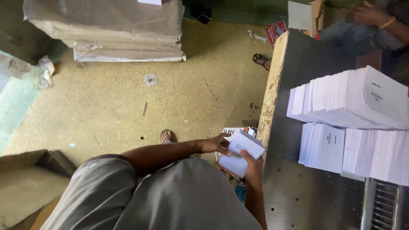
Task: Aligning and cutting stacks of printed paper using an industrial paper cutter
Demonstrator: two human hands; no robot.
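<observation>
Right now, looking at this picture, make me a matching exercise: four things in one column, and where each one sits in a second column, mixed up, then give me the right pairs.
Things:
1. small white paper bundle
2. stacks of white printed sheets
3. wrapped brown paper packs
4. sandalled foot

Places:
A. piled on the yellowish floor, top left
B. on the grey metal table at the right
C. on the floor, just beyond the left forearm
D. held between the left hand and right hand

Pairs: 1-D, 2-B, 3-A, 4-C
</observation>
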